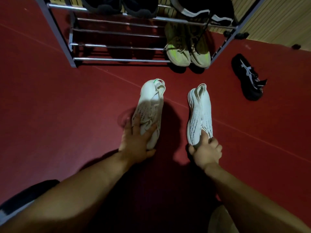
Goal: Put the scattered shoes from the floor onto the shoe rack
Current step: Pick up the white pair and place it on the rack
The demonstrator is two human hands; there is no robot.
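Note:
My left hand grips the toe end of a white knit sneaker, whose heel points toward the rack. My right hand is shut on the toe of the matching white sneaker. Both shoes are over the red floor, short of the metal shoe rack. On the rack's lower shelf, at its right end, stands a beige and neon-yellow pair. Dark shoes and black shoes with white stripes fill the upper shelf. A lone black sneaker lies on the floor right of the rack.
The lower shelf's bars are bare left of the beige pair. A pale ribbed wall runs behind the rack at the upper right. Small dark objects lie by the wall. Red floor stretches on both sides.

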